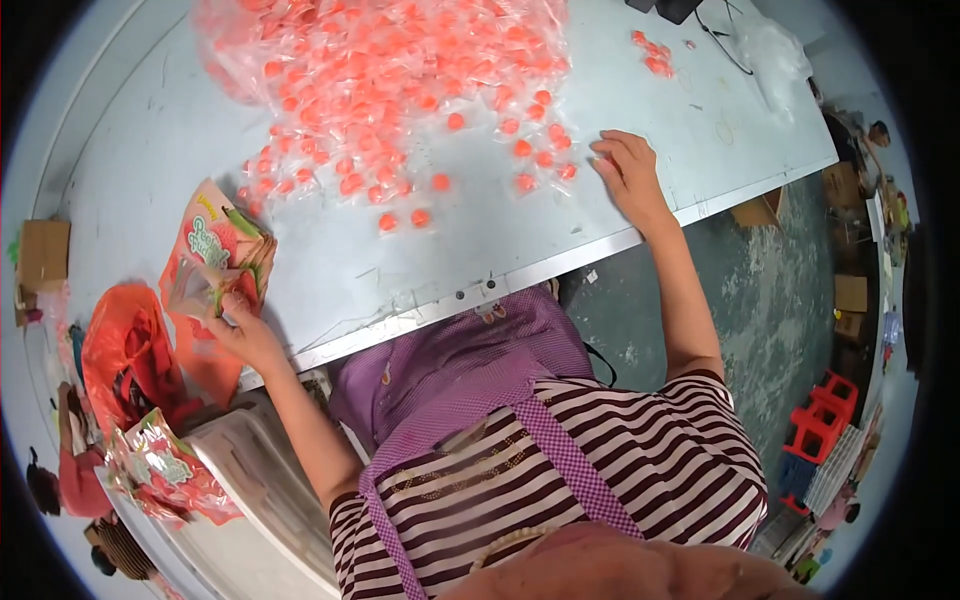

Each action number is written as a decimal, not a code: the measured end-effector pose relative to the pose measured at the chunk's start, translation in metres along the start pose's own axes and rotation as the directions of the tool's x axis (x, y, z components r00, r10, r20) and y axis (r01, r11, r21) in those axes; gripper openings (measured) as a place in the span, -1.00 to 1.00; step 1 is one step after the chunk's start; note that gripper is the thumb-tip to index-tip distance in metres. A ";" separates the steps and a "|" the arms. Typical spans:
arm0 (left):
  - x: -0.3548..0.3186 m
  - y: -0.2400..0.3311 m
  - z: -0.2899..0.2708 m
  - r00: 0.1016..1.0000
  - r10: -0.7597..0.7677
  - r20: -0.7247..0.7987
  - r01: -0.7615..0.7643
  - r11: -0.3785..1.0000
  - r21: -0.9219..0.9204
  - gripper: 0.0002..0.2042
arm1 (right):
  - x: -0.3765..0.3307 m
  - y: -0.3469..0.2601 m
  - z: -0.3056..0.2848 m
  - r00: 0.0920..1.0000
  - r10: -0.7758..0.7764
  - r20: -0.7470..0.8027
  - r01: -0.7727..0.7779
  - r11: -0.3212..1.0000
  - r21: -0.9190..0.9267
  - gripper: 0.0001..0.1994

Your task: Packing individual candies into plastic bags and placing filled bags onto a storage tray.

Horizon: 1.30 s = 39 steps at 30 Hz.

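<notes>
At the table's left edge, a stack of printed pink pouches (205,230) stands partly upright. My left hand (240,332) is closed on the lower part of a pouch with a transparent window (195,285). Toward the table's front right, my right hand (632,178) lies palm down, its fingers loosely bent and apart, with nothing in them. Just left of it are several red-orange candies (543,158) in transparent wrappers. A large heap of the same candies (400,75) covers the far middle, with loose ones spread toward me.
Left of the table, an orange plastic bag (125,345) hangs above a white bin (260,480) with filled pouches (165,465) beside it. A small candy group (655,55) and a crumpled transparent bag (775,60) lie far right. Red stools (822,420) stand on the floor; other people are at the sides.
</notes>
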<state>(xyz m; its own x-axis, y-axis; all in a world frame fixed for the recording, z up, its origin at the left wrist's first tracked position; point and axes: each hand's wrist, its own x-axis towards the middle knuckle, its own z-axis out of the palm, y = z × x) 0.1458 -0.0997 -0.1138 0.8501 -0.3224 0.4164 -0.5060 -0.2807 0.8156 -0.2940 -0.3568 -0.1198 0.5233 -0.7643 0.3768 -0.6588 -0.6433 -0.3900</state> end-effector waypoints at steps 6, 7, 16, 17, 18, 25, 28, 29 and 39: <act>0.000 -0.001 0.000 1.000 0.001 0.001 -0.001 0.999 -0.034 -0.64 | 0.012 -0.020 -0.012 0.995 -0.087 -0.041 0.069 0.947 -0.312 -0.67; 0.000 -0.001 0.000 1.000 0.016 -0.004 -0.017 1.000 -0.022 -0.64 | 0.014 -0.027 -0.010 0.996 -0.085 -0.041 0.068 0.948 -0.311 -0.67; 0.000 0.000 -0.001 1.000 0.017 -0.004 -0.017 1.000 0.004 -0.72 | 0.025 -0.043 0.003 0.990 -0.065 0.124 0.081 0.989 -0.126 -0.61; 0.000 0.000 0.000 1.000 0.015 -0.002 -0.015 1.000 0.004 -0.72 | 0.023 -0.038 0.000 0.990 -0.068 0.121 0.083 0.989 -0.123 -0.62; 0.000 0.002 0.000 1.000 0.007 -0.001 -0.007 1.000 0.011 -0.71 | 0.021 -0.034 -0.002 0.990 -0.070 0.118 0.085 0.989 -0.120 -0.63; 0.000 0.006 -0.001 0.999 -0.033 0.006 0.034 0.999 -0.022 -0.69 | 0.021 -0.028 -0.013 0.997 -0.074 0.028 0.078 0.977 -0.199 -0.61; 0.001 0.005 0.000 1.000 0.019 -0.010 -0.019 0.999 0.047 -0.69 | 0.031 -0.048 0.000 0.988 -0.155 -0.005 0.154 0.982 -0.107 -0.62; 0.000 0.007 0.000 1.000 0.020 -0.010 -0.020 0.999 0.047 -0.69 | 0.033 -0.050 0.008 0.985 -0.169 0.033 0.172 0.980 -0.104 -0.63; 0.002 -0.004 -0.002 1.000 0.022 -0.003 -0.021 0.997 0.077 -0.61 | 0.031 -0.070 0.010 0.978 -0.209 -0.031 0.206 0.976 -0.064 -0.66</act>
<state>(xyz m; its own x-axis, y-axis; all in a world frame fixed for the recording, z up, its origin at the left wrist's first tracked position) 0.1500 -0.0970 -0.1153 0.8393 -0.3253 0.4355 -0.5339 -0.3424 0.7731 -0.2261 -0.3359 -0.0895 0.6324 -0.6116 0.4754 -0.5699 -0.7830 -0.2491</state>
